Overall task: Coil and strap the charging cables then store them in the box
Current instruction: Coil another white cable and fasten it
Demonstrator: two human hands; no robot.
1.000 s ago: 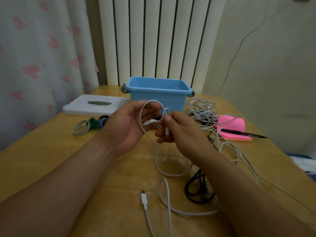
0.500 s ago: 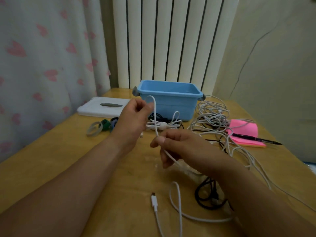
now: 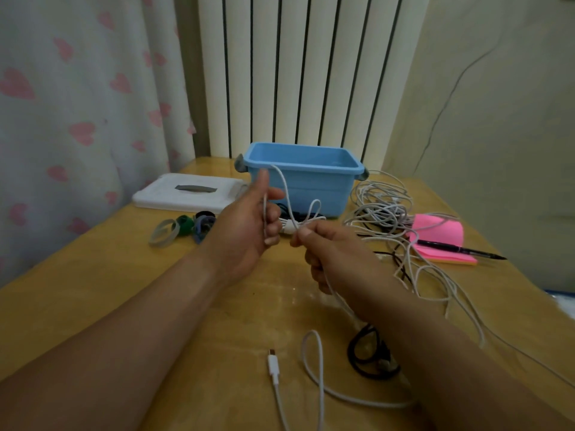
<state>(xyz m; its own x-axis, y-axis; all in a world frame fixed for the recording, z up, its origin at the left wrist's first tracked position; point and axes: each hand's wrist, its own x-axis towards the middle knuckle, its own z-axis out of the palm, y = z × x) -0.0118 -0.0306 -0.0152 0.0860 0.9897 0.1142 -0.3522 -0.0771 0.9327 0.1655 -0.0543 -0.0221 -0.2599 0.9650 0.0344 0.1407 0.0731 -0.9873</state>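
Far left, a white lid (image 3: 186, 194) lay flat on the wooden table (image 3: 93, 290), with a bunch of coloured straps (image 3: 182, 228) just in front of it. Next over, the left hand (image 3: 245, 231) had its fingers curled round the white cable (image 3: 284, 189), thumb sticking up, and the cable arched up over them in front of the blue box (image 3: 300, 181). The box sat at the back of the table, open on top. I could only see its inner walls and not the bottom, so can't tell what was in it. A tied white bundle (image 3: 288, 227) lay just in front of the box, partly hidden by the hands. The right hand (image 3: 329, 253) pinched the same cable between thumb and forefinger, other fingers clenched round it. The cable dropped to the table and ended in a plug (image 3: 273, 363) near the front. A black cable (image 3: 370, 353) lay by the right forearm. Right of the box was a messy pile of cables (image 3: 382, 209), then a pink notepad (image 3: 438, 234) with a pen (image 3: 460, 251) on it.
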